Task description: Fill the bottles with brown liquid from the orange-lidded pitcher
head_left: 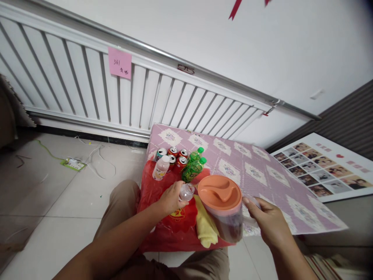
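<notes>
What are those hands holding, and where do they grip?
The left hand holds a clear bottle around its body, below the mouth; the right hand holds a pitcher by its handle.

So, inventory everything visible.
pitcher: 1, orange-lidded, foreground
open bottle: 1, clear, centre
cloth: 1, yellow, foreground
drink cans: 5, mostly red, centre
drink bottles: 2, green, centre
labelled bottle: 1, pinkish, centre
plastic sheet: 1, red, foreground
floral cover: 1, lilac, midground
radiator: 1, white, wall
note: 1, pink, radiator
power strip: 1, green-white, floor
photo board: 1, white, right
trousers: 1, beige, below
left hand: 1, bare, holding open bottle
right hand: 1, bare, pitcher handle
</notes>
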Tool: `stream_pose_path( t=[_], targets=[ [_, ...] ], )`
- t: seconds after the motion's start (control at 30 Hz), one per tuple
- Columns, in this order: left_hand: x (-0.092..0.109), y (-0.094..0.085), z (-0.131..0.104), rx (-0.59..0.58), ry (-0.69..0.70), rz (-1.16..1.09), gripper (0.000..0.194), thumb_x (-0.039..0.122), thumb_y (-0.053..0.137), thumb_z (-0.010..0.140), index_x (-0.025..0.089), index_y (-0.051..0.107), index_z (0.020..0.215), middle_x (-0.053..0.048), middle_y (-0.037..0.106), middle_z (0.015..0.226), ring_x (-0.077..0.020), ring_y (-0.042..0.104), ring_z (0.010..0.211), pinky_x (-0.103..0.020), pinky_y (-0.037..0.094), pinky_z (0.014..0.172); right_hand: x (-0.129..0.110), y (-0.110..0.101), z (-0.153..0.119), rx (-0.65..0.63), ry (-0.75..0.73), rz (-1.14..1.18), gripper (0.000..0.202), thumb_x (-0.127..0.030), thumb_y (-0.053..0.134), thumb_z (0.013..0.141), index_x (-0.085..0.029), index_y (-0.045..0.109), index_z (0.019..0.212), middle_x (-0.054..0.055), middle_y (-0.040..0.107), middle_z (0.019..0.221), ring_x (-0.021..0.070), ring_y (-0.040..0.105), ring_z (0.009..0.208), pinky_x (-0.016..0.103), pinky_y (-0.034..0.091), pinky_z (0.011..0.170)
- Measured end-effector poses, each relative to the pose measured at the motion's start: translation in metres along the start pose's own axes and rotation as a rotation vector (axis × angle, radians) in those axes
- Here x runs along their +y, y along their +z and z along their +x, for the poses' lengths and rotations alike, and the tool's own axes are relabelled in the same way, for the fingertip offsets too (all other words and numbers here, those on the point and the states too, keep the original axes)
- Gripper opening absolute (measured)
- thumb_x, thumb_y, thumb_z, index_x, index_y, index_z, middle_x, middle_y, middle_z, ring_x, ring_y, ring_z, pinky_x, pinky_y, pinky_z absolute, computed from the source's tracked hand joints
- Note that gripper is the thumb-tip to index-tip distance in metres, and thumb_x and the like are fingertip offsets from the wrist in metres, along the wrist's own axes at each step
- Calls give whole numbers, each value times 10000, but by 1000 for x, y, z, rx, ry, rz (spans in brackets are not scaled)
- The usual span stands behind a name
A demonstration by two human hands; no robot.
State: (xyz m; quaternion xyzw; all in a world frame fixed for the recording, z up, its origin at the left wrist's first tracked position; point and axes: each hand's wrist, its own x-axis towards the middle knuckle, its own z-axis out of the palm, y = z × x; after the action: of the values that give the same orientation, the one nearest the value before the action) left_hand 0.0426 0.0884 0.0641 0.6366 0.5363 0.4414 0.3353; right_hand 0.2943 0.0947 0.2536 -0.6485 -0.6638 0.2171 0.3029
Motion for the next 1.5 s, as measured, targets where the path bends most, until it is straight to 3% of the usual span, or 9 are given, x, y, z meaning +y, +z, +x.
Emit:
stream_pose_path(
  t=[0.47,1.2,1.5],
  targets=[
    [3,-2,-1,-8,0,18,709,233,781,688,198,409,1290,-125,590,1236,-275,601,1116,-405,485,965,10,0,5,-16,-21,-29,459,-602,617,730,-212,462,546,-39,373,546,126,357,553,257,301,510],
    [-1,0,-1,1,-7,13,758,256,791,684,194,396,1328,-141,565,1295,-301,578,1175,-426,462,1002,-7,3,-1,24,-44,5,460,-601,664,697,-210,501,515,-38,389,482,117,359,493,251,297,445],
    [4,-3,-1,-24,-17,32,753,257,788,694,187,385,1326,-155,562,1303,-297,584,1173,-422,476,992,-2,3,2,5,-15,2,450,-577,668,696,-215,477,509,-30,404,498,125,377,503,263,313,468]
  ],
)
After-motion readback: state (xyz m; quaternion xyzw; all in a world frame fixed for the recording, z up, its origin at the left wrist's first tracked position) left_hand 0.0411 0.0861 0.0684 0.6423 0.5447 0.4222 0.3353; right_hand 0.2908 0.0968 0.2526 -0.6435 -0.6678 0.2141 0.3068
